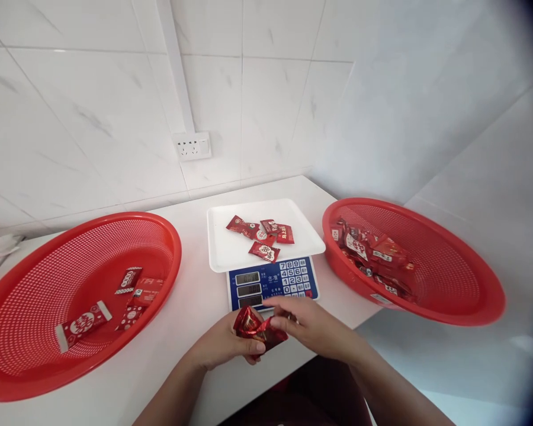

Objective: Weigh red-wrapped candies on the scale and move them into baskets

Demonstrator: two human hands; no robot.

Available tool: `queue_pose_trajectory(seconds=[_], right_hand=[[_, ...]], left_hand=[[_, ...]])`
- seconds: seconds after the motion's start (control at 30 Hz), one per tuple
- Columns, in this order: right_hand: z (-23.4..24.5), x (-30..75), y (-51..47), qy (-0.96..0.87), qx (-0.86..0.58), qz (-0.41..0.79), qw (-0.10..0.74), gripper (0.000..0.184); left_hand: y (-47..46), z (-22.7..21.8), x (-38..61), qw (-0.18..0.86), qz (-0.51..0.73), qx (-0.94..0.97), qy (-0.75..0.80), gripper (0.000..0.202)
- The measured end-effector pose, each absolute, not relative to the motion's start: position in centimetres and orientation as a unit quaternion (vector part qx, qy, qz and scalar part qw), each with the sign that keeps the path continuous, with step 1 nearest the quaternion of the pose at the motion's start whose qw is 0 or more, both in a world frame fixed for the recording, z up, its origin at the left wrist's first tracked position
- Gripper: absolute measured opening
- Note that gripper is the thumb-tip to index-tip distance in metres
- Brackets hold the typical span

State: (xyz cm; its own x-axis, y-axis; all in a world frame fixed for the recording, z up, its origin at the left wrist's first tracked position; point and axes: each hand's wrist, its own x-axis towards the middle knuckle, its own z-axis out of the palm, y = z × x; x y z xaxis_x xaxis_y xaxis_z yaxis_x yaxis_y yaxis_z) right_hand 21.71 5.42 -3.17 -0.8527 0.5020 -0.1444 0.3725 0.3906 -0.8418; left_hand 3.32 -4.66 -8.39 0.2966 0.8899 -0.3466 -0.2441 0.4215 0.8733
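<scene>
My left hand (228, 344) is closed around some shiny red snack packets (269, 336), just in front of the scale's keypad. My right hand (304, 322) has its fingers bent at the same packets, thumb and fingertips pressed to their right end. Behind both hands stands a digital scale (273, 278) with a blue front panel. Its white weighing tray (226, 251) carries several small red snack packets (265, 251), lying loosely together near the middle.
On the left stands a large red plastic basket (115, 228) with several packets (82, 324) inside. A second red basket (448, 254) at the right holds a heap of red packets (373, 251). A wall socket (192, 146) is on the tiled wall behind the white table (186, 284).
</scene>
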Motion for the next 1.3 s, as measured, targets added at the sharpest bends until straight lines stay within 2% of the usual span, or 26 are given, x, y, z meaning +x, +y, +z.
queue_pose_trajectory(seconds=[0.1,0.27,0.43,0.73,1.0,1.2,1.3], right_hand=[[-5.4,22.9,3.9,-0.806,-0.276,0.523,0.021,0.02],[-8.6,23.2,3.0,-0.765,-0.269,0.585,-0.019,0.016],[-9.6,22.9,3.1,-0.706,-0.187,0.683,-0.005,0.03],[-10.5,22.7,4.6,-0.67,-0.164,0.722,-0.049,0.051],[-10.9,21.8,5.6,-0.608,-0.119,0.785,-0.013,0.054],[-11.2,21.2,5.5,-0.601,-0.125,0.79,-0.003,0.045],[-11.3,21.2,5.1,-0.59,-0.152,0.793,0.021,0.048]], left_hand=[[-4.7,-8.1,3.9,0.724,0.38,0.383,0.43,0.034],[-4.7,-8.2,4.3,0.709,0.339,0.431,0.444,0.034],[-4.7,-8.3,4.2,0.704,0.332,0.446,0.442,0.036],[-4.6,-8.1,4.3,0.696,0.335,0.468,0.429,0.036],[-4.7,-8.4,4.0,0.66,0.389,0.447,0.462,0.05],[-4.7,-7.6,4.5,0.623,0.373,0.469,0.503,0.035],[-4.8,-7.4,5.0,0.596,0.33,0.498,0.536,0.043]])
